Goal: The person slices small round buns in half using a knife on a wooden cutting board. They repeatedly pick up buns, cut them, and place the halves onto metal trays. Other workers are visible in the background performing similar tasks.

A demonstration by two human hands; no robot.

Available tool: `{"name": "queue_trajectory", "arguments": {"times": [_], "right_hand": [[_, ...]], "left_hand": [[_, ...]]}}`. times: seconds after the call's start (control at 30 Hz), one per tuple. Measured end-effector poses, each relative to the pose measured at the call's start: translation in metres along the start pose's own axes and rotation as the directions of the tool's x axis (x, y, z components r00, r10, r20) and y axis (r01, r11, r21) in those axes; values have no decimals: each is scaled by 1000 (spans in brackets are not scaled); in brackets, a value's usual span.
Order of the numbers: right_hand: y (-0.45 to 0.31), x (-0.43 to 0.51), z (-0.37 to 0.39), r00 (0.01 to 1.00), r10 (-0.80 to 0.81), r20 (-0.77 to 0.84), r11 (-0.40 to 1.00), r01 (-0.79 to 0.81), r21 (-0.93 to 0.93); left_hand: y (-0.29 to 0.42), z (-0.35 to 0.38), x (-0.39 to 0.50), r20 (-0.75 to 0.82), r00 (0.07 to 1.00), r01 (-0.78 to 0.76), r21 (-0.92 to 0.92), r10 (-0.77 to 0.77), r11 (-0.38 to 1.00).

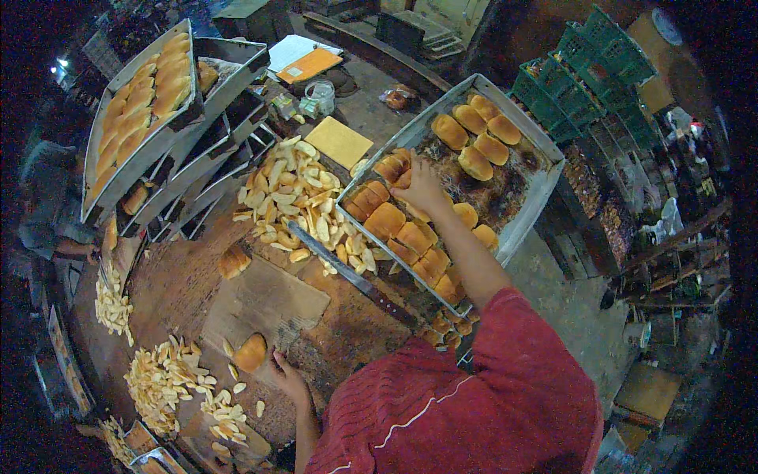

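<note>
My right hand reaches into a large metal baking tray, its fingers on a sliced bread roll at the tray's left side. More golden rolls lie below it, and several whole ones stand near the tray's far corner. My left hand is low over the wooden table, fingers apart, just right of a single roll. A long knife with a dark handle lies between the tray and a sheet of cardboard, its blade tip on a heap of bread slices.
Stacked metal trays with bread stand at the upper left. More slices lie at the lower left. Another person's hand is at the far left table edge. Green plastic crates stand at the upper right.
</note>
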State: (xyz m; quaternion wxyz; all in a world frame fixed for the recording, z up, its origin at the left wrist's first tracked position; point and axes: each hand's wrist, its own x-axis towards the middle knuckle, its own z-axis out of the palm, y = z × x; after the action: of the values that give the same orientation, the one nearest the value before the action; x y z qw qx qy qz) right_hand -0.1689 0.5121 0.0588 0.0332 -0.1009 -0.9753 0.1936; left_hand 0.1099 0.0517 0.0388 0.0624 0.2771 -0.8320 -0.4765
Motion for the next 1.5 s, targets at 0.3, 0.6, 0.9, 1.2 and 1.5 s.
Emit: {"name": "queue_trajectory", "arguments": {"times": [0.3, 0.6, 0.9, 1.2, 1.5], "right_hand": [[8, -18, 6, 998, -10, -66, 995, 3, -98], [10, -23, -4, 999, -8, -51, 998, 5, -57], [3, -15, -9, 989, 72, 125, 992, -58, -110], [2, -4, 5, 999, 40, 15, 998, -41, 55], [-173, -32, -8, 963, -97, -251, 889, 197, 413]], "left_hand": [[-22, 0, 8, -16, 1000, -25, -44, 24, 999], [-25, -6, 13, 55, 998, 49, -97, -44, 994], [-18, -8, 19, 24, 1000, 13, -57, -12, 998], [8, -12, 21, -47, 997, -63, 77, 66, 995], [28, -25, 23, -46, 998, 41, 78, -38, 996]]}}
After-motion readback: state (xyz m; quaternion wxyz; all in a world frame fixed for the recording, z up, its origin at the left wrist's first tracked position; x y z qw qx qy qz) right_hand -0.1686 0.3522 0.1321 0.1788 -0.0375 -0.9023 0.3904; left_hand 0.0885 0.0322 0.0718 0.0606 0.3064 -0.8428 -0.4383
